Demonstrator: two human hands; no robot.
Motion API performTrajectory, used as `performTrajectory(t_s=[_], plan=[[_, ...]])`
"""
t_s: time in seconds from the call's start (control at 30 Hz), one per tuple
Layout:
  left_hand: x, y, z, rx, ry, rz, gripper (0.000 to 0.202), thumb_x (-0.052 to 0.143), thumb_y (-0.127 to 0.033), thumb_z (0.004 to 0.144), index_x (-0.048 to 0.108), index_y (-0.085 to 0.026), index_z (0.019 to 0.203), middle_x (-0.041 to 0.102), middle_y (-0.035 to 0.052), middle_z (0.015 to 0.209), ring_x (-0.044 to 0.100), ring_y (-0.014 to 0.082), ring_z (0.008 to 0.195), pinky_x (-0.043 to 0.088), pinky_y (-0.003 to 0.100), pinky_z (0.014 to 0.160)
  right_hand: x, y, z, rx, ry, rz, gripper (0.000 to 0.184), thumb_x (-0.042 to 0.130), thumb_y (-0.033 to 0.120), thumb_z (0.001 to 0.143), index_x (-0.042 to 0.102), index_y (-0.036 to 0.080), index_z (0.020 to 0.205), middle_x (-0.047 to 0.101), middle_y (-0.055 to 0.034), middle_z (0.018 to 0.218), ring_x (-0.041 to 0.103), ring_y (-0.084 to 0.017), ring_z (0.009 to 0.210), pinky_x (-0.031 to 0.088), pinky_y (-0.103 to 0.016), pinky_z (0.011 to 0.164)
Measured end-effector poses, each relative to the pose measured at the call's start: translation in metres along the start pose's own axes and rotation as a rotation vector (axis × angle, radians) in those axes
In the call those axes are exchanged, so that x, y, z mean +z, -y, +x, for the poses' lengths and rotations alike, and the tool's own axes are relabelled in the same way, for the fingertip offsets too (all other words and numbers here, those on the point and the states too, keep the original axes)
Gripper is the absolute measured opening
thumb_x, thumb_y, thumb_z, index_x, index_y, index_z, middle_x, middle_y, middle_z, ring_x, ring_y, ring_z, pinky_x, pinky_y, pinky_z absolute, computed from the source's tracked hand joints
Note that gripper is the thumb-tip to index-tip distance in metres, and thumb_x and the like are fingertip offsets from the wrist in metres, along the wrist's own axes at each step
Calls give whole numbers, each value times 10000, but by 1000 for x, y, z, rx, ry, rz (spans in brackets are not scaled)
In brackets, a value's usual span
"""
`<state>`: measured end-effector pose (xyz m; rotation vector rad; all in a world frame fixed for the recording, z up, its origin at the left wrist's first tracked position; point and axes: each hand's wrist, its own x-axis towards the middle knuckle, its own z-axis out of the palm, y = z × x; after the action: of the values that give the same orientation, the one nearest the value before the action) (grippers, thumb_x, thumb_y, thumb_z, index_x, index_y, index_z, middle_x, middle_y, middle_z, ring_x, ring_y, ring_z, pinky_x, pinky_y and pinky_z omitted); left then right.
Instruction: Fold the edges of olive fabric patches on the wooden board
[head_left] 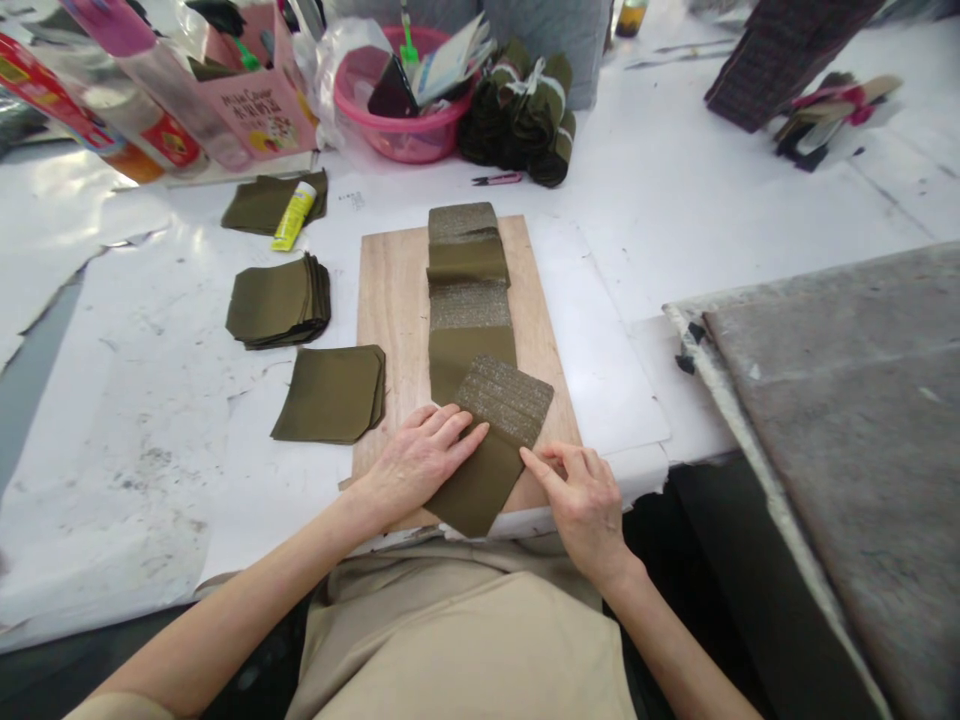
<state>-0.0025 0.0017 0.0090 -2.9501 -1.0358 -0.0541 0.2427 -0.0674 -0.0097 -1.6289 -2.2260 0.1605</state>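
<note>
An olive-green fabric piece (480, 478) with a speckled, ridged upper part lies slanted at the near end of the wooden board (390, 300). My left hand (424, 455) rests on its left side, fingers stretched out flat over the cloth. At the right edge of that piece, my right hand (577, 495) has thumb and forefinger pinched on the cloth, the other fingers curled. Beyond it, a column of overlapping olive and speckled fabric pieces (471, 350) runs up the board. The slanted piece covers the near corner of this column.
Left of the board are two fabric stacks (326, 395) (270, 300). Farther back, a yellow tube (294, 215) lies on more fabric. A pink basin (405, 140), tied fabric rolls (525, 110), thread snips (496, 180) and bottles stand behind. A grey-brown covered surface (840, 400) is at right.
</note>
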Motion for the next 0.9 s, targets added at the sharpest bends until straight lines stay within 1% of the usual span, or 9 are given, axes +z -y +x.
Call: performTrajectory(t_s=[0.07,0.13,0.23,0.33,0.4,0.47,0.57,0.67,0.9], plan=[[3,5,-6,-68,-12,17,401,502,-126,926,509,-151,1326,550,135,1240,493,263,1179,410,397,997,-2,-2,-2,0,-4,4,371,559,107,905,643,299,1211,634,-50,1029,523,-187,910,421,-319,775],[7,11,-12,-134,-49,20,367,508,-136,926,542,-152,1291,572,130,1204,509,262,1148,433,398,963,-3,-4,-2,27,-12,38,341,542,101,909,666,287,1167,632,-50,1023,527,-182,901,428,-319,782],[10,17,-19,-209,-151,-9,257,489,-180,946,617,-160,1169,622,106,1078,541,250,1078,458,394,900,-7,-4,0,98,-25,115,266,508,120,924,696,250,1061,633,-50,977,536,-178,884,441,-317,781],[7,18,-21,-260,-251,-43,207,464,-210,963,654,-177,1039,640,81,995,562,223,1005,465,370,842,-12,1,8,152,-42,157,228,481,151,939,674,219,1039,634,-54,952,550,-183,889,451,-324,786],[5,16,-21,-264,-286,-76,201,461,-227,969,657,-185,966,643,69,974,565,207,980,465,354,824,-14,8,16,158,-36,156,192,490,185,945,661,215,1024,634,-55,942,559,-188,886,454,-329,785],[5,13,-19,-249,-279,-116,200,464,-239,972,651,-188,924,641,60,971,562,199,989,462,355,849,-13,15,25,141,-15,135,146,519,216,941,653,216,998,634,-54,928,566,-192,881,451,-331,782],[8,11,-18,-221,-244,-153,191,467,-247,975,640,-186,919,635,56,971,554,199,1011,455,363,883,-7,25,37,99,17,75,75,576,237,918,634,215,961,634,-47,909,565,-200,877,435,-335,775],[10,10,-17,-231,-235,-169,187,471,-253,975,628,-179,904,629,51,954,554,197,989,458,355,874,-2,30,45,80,36,5,30,612,246,899,610,216,903,626,-44,874,556,-205,852,407,-333,735],[10,10,-17,-290,-230,-252,125,513,-260,955,590,-177,903,600,51,977,548,199,993,478,364,889,-2,30,54,109,137,23,156,678,188,838,543,223,770,578,11,757,535,-164,729,361,-299,636]])
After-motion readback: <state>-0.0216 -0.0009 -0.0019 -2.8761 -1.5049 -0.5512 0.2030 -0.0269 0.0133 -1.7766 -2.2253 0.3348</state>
